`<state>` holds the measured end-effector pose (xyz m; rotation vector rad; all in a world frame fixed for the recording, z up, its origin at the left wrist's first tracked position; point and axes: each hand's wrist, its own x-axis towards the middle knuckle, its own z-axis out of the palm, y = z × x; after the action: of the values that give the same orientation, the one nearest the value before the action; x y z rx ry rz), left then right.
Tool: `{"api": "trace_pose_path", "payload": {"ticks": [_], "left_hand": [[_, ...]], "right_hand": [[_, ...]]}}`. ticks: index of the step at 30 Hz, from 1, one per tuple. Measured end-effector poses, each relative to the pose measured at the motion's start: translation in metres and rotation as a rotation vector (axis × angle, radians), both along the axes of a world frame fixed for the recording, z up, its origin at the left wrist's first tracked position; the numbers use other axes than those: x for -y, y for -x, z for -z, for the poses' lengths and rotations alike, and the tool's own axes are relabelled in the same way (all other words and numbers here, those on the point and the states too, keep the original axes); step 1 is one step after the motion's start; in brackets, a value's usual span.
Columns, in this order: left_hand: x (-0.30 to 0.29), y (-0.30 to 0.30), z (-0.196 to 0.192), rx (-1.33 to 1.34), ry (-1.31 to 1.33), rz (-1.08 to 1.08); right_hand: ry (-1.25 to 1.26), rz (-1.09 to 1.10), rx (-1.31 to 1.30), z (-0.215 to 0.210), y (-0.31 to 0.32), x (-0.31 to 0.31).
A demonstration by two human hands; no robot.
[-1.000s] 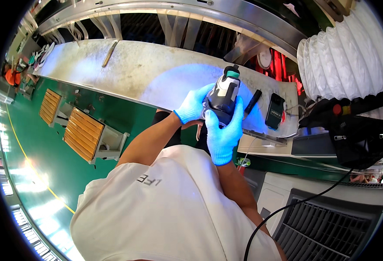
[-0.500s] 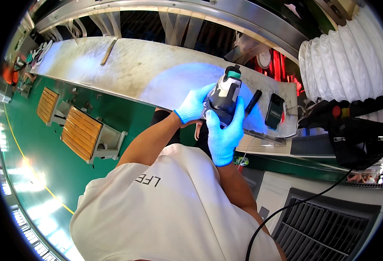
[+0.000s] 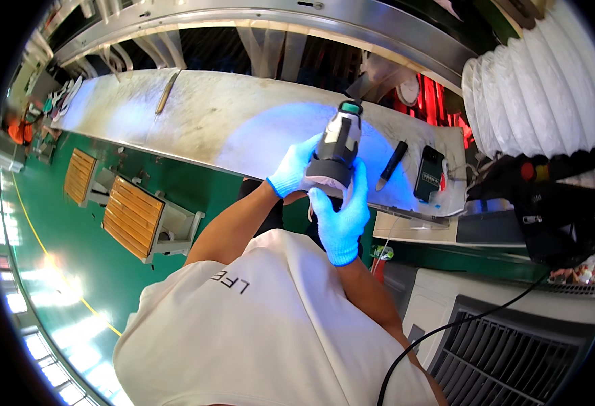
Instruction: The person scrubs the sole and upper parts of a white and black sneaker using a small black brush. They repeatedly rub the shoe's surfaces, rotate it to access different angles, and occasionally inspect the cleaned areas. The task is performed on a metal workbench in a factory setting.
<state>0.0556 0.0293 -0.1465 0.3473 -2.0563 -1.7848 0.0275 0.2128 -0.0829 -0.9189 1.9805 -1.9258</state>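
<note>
Overall, very little had changed across the last second: the long grey metal table (image 3: 243,122) lay as it had, its worn surface lit by a bluish glow around the spot where the work was going on. Behind it ran the curved metal frame (image 3: 257,20), and to the right hung the white pleated duct (image 3: 547,108), neither of which had shifted. On the green floor (image 3: 60,271) to the left stood the two orange slatted racks (image 3: 131,216), unmoved.

Over the table, the hand-held power tool (image 3: 336,150), dark grey with a green tip, stood nearly upright and tilted slightly away from the person, at much the same angle as before. The left hand (image 3: 294,168), in a blue glove, remained closed around the tool's left side, while the right hand (image 3: 341,223), also gloved in blue, stayed wrapped under its base. Both hands had kept their grip, and the tool had barely drifted; judging from this, the handling was a steady hold or small adjustment rather than a move elsewhere.

Just right of the tool, the black device with a small screen (image 3: 430,173) and the dark marker-like pen (image 3: 392,165) lay on the table where they had been, untouched, apart from the hands.
</note>
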Motion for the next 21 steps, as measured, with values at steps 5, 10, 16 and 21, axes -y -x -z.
{"api": "trace_pose_path", "payload": {"ticks": [5, 10, 16, 21], "left_hand": [[-0.01, -0.006, -0.022, -0.023, 0.053, -0.03], [-0.055, -0.008, -0.036, 0.132, 0.333, -0.279], [-0.019, -0.062, -0.123, -0.032, 0.741, -0.268], [0.045, -0.017, -0.172, 0.144, 0.666, 0.168]], "right_hand": [[0.0, -0.052, 0.01, 0.011, 0.013, -0.003], [-0.016, -0.262, 0.168, 0.026, 0.079, -0.012], [-0.367, -0.516, -0.13, 0.018, 0.178, -0.019], [-0.139, -0.586, -0.093, 0.003, 0.174, 0.013]]}}
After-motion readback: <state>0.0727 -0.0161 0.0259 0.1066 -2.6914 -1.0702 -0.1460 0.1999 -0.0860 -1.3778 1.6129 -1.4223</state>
